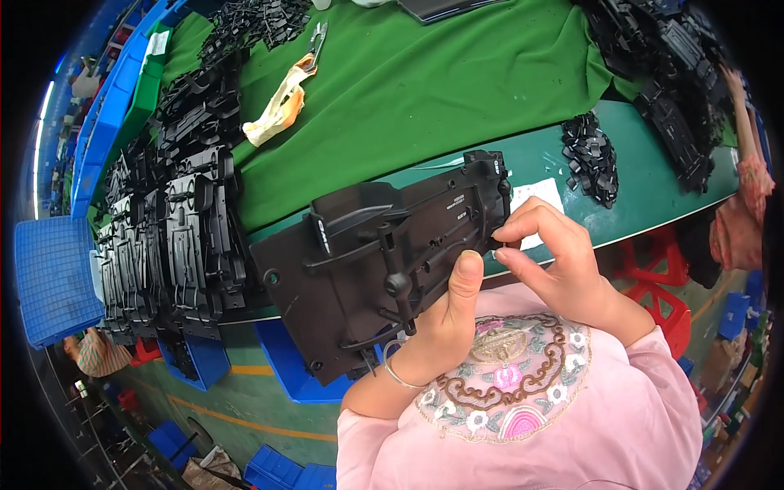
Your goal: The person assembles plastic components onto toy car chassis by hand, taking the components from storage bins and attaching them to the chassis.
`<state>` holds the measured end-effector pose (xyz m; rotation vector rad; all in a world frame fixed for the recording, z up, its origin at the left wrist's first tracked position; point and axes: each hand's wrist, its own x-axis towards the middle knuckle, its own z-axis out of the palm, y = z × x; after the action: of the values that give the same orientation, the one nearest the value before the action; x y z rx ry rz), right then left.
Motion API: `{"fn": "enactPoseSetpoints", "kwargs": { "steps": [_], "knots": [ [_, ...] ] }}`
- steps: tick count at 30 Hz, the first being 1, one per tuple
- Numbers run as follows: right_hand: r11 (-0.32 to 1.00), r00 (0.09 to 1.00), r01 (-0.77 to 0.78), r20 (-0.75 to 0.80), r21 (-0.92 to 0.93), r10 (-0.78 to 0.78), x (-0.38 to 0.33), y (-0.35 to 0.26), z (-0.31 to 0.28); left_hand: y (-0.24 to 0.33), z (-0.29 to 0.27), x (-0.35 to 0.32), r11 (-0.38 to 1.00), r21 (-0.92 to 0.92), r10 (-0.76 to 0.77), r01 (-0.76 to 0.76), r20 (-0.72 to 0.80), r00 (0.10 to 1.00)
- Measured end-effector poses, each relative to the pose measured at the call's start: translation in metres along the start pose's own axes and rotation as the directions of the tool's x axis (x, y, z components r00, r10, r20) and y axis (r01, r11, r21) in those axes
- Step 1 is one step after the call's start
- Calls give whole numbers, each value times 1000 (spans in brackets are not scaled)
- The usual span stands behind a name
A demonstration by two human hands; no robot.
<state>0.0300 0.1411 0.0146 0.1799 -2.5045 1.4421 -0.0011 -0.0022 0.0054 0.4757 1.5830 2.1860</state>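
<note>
My left hand (pixel 447 327) grips a long black moulded plastic panel (pixel 343 286) from below, thumb pressed on its face. The panel is tilted over the table's near edge and shows raised ribs, a round boss and small holes. At the panel's right end my right hand (pixel 555 253) pinches thumb and forefinger together by the edge. A small dark bit seems to sit between those fingertips, too small to name. A pile of small black plastic clips (pixel 590 159) lies on the table to the right of the panel.
Stacked black panels (pixel 200 237) fill the table's left side. Small black parts (pixel 253 24) and scissors (pixel 317 45) with cloth-wrapped handles lie on green cloth (pixel 425 90). Blue bins (pixel 298 376) stand below, a red stool (pixel 665 302) at right. Another person's arm (pixel 743 122) reaches in from the right.
</note>
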Motion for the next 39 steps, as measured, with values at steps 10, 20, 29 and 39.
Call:
{"fn": "enactPoseSetpoints", "kwargs": {
  "steps": [10, 20, 29, 39],
  "knots": [
    [542, 822, -565, 366, 622, 436, 10, 37, -12, 3, -7, -5, 981, -17, -192, 191, -54, 980],
    [305, 782, -622, 556, 721, 281, 34, 43, 13, 1, -23, -12, 953, 284, 78, -102, 91, 993],
    [344, 828, -550, 443, 761, 343, 98, 44, 14, -1, -43, -5, 981, 121, 174, -150, -219, 960],
    [217, 868, -465, 394, 859, 301, 255, 5, 134, -55, -68, -14, 674, 738, 461, -35, -383, 801]
  ]
}}
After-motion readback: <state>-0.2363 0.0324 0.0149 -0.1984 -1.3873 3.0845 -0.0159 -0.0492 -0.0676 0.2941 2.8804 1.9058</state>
